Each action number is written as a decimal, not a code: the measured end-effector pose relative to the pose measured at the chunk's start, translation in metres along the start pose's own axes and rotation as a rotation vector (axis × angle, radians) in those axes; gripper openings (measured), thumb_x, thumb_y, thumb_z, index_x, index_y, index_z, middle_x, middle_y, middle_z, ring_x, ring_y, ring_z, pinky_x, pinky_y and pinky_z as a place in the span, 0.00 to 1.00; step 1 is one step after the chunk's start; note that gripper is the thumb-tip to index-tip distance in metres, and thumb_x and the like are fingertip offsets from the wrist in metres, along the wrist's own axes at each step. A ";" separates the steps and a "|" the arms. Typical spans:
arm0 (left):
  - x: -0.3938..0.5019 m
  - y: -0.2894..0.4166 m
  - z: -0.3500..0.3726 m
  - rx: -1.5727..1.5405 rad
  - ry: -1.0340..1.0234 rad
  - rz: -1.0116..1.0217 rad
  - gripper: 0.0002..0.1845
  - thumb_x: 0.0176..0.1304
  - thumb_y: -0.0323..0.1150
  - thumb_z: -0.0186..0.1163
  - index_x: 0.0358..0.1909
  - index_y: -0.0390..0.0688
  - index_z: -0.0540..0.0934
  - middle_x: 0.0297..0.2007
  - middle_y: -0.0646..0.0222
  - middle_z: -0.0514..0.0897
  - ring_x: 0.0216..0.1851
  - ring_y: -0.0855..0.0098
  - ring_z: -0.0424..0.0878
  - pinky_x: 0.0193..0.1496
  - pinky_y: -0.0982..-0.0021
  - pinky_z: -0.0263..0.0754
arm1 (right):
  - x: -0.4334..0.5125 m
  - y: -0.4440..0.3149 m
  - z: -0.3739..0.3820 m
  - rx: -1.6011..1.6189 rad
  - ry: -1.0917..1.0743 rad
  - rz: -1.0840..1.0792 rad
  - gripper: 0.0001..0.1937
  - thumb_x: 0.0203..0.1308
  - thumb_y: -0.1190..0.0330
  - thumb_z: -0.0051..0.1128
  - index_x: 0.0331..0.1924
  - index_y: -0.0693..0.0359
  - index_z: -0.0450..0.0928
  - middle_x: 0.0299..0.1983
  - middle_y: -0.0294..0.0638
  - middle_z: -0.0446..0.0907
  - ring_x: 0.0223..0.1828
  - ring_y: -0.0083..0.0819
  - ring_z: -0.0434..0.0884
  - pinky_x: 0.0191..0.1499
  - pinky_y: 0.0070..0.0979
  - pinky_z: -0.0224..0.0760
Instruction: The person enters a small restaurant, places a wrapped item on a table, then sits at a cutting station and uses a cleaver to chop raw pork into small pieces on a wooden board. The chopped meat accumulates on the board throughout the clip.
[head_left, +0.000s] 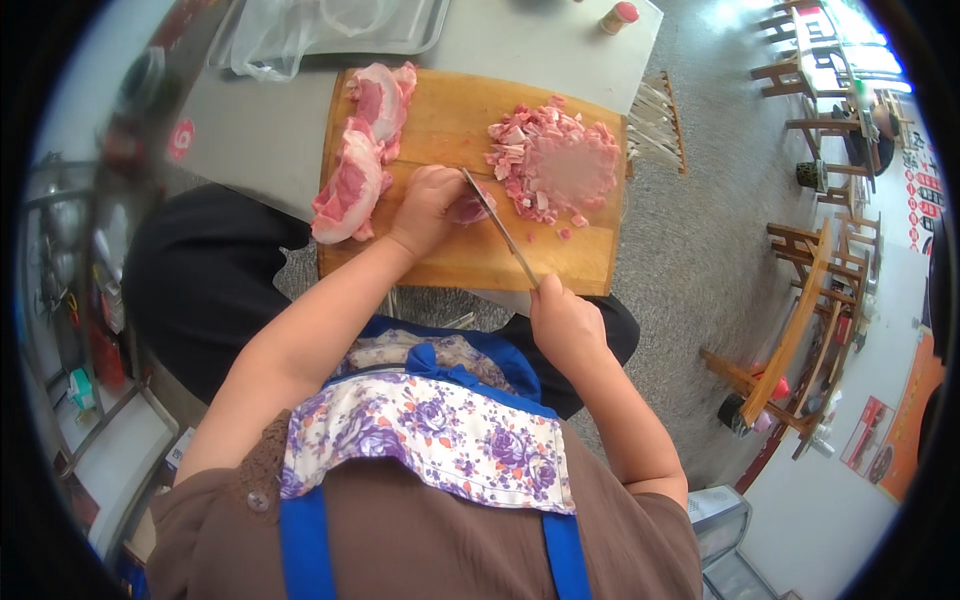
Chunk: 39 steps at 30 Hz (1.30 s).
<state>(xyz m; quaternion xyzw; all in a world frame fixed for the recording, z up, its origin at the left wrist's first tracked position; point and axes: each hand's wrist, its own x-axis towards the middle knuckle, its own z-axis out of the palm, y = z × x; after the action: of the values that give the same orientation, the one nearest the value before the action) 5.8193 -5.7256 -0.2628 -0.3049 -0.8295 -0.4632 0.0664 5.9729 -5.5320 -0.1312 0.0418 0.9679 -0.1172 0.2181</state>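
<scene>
A wooden cutting board lies at the near edge of a metal-topped table. My left hand presses a small piece of raw meat against the board's middle. With my right hand I grip the handle of a knife, whose blade is seen nearly edge-on and runs up and left across the right side of that piece. Chopped raw meat is heaped on the right part of the board. Large slabs of raw meat with pale fat lie along the left edge, beside my left hand.
Behind the board, a metal tray holds a clear plastic bag. A small jar with a red lid stands at the table's far right. Wooden benches and tables line the right side, where a person sits.
</scene>
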 end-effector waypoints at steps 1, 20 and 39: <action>0.000 0.001 -0.001 -0.010 -0.027 -0.014 0.06 0.54 0.28 0.63 0.34 0.47 0.83 0.34 0.68 0.83 0.41 0.59 0.80 0.47 0.59 0.71 | 0.002 0.002 0.006 -0.008 0.002 -0.005 0.11 0.72 0.63 0.49 0.38 0.63 0.69 0.26 0.55 0.83 0.29 0.57 0.84 0.35 0.51 0.76; -0.003 -0.006 0.002 -0.023 0.036 -0.031 0.09 0.53 0.24 0.63 0.37 0.43 0.84 0.40 0.61 0.83 0.45 0.53 0.79 0.51 0.56 0.72 | 0.079 -0.038 0.027 0.045 0.059 -0.002 0.07 0.70 0.67 0.46 0.42 0.62 0.70 0.32 0.55 0.86 0.36 0.55 0.86 0.41 0.49 0.79; -0.014 -0.009 -0.003 0.094 0.115 0.021 0.08 0.56 0.27 0.62 0.38 0.44 0.78 0.38 0.64 0.79 0.47 0.55 0.76 0.53 0.57 0.69 | -0.014 -0.028 0.020 0.086 0.221 0.004 0.09 0.69 0.66 0.50 0.36 0.63 0.70 0.23 0.54 0.82 0.26 0.54 0.84 0.30 0.47 0.77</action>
<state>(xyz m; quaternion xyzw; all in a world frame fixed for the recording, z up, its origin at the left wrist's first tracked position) 5.8249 -5.7378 -0.2730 -0.2830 -0.8419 -0.4398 0.1330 5.9900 -5.5647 -0.1373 0.0659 0.9800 -0.1530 0.1085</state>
